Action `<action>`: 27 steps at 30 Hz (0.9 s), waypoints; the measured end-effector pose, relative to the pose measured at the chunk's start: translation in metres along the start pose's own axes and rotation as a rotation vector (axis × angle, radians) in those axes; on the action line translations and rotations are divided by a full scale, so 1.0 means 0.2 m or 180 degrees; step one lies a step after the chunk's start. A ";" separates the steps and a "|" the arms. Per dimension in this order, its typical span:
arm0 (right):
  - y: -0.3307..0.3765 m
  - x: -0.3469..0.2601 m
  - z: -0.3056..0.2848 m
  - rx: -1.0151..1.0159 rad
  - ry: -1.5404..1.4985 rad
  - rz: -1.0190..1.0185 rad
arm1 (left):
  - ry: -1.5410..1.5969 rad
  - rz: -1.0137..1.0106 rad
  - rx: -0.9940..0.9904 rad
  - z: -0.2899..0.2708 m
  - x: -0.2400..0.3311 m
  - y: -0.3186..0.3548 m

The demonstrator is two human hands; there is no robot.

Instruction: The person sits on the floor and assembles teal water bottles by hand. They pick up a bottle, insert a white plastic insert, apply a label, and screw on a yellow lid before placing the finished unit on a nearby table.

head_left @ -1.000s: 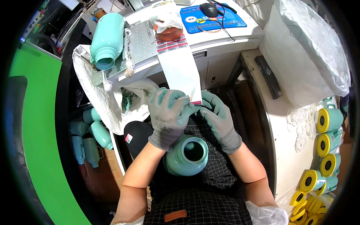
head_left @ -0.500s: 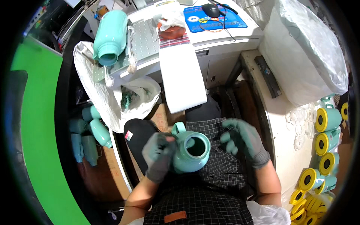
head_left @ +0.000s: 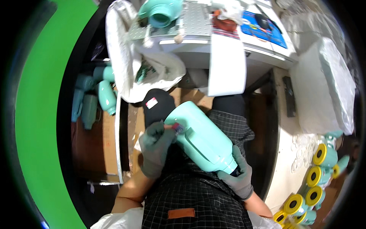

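A glossy turquoise jug [head_left: 207,131] lies slantwise across my lap, its broad base toward the upper left and its neck toward the lower right. Its handle [head_left: 199,145] faces up. My right hand [head_left: 240,175] is closed round the neck, so the mouth is hidden. At the base end, my left hand [head_left: 157,149] pinches a small red-and-blue piece [head_left: 178,128] against or just above the jug's side; its kind is too small to make out. Both hands wear grey-green gloves, and a bare fingertip shows at the left one.
Another turquoise jug [head_left: 162,15] rests on a perforated metal plate [head_left: 195,19] ahead. Below it hangs an open white sack [head_left: 164,68]. Several jugs [head_left: 106,95] lie at left. Yellow-ended jugs [head_left: 313,175] and clear rings [head_left: 301,150] line the right-hand table [head_left: 280,152].
The jug has turned from mouth up to lying across my lap. My right hand, apart from it before, now grips its neck. My left hand has moved to the base end.
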State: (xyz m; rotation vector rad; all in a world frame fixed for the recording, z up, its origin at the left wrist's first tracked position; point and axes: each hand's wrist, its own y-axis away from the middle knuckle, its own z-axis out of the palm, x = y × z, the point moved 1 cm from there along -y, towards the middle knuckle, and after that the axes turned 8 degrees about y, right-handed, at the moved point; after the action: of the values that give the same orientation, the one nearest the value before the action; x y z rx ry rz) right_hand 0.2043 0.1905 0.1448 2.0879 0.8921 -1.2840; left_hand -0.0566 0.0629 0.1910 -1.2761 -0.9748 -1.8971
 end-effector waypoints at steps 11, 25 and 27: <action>0.00 -0.02 0.11 -0.0003 0.1022 -0.0853 | 0.0151 -0.0780 0.0079 -0.26 -0.13 0.00; -0.17 0.03 -0.30 0.1022 -0.1448 0.0166 | -0.3071 0.3715 0.0262 -0.17 0.21 -0.45; -0.20 0.04 -0.40 0.1574 -0.1692 -0.0326 | -0.3504 0.4057 0.0154 0.01 0.38 -0.72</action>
State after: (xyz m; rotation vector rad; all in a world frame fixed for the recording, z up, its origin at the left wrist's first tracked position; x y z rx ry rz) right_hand 0.2214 0.2760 0.1672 1.8824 0.4773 -2.1519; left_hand -0.1988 0.1298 0.2315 -2.1706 -0.3592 -0.1338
